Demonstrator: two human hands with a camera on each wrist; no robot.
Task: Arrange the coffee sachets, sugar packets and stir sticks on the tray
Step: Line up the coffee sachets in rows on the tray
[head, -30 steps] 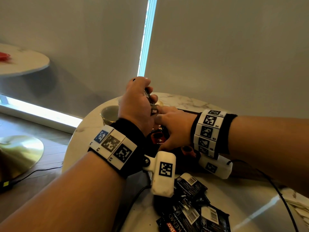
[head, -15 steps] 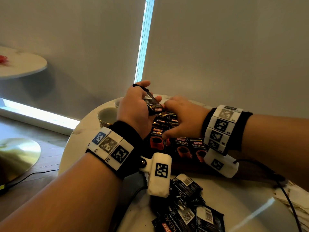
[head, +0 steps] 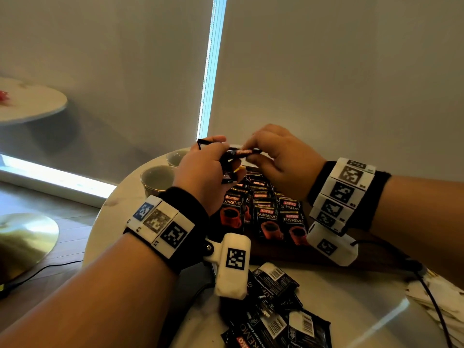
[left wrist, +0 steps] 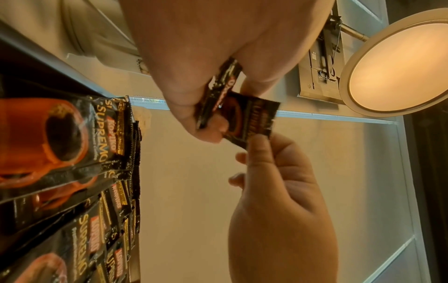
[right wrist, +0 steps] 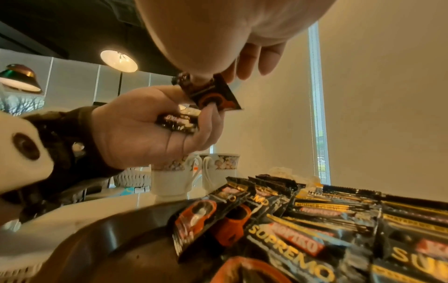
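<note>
Both hands are raised above the dark tray [head: 281,254]. My left hand [head: 211,167] grips a small bunch of black coffee sachets [right wrist: 177,121] in its curled fingers. My right hand [head: 276,156] pinches the end of one black sachet [head: 244,152] out of that bunch; the same sachet [left wrist: 249,118] shows between both hands in the left wrist view. Rows of black and red coffee sachets [head: 266,212] lie overlapped on the tray below. Loose sachets [head: 273,320] lie face down in a heap near me.
Two pale cups [head: 157,178] stand at the table's left back edge. White packets [head: 439,297] lie at the right edge. A black cable [head: 426,285] runs over the round marble table [head: 351,310]. A second round table [head: 27,101] stands far left.
Both hands have lifted from the tray's rows. The right hand has come up from the laid sachets to pinch one from the left hand's bunch. The view has tilted down slightly.
</note>
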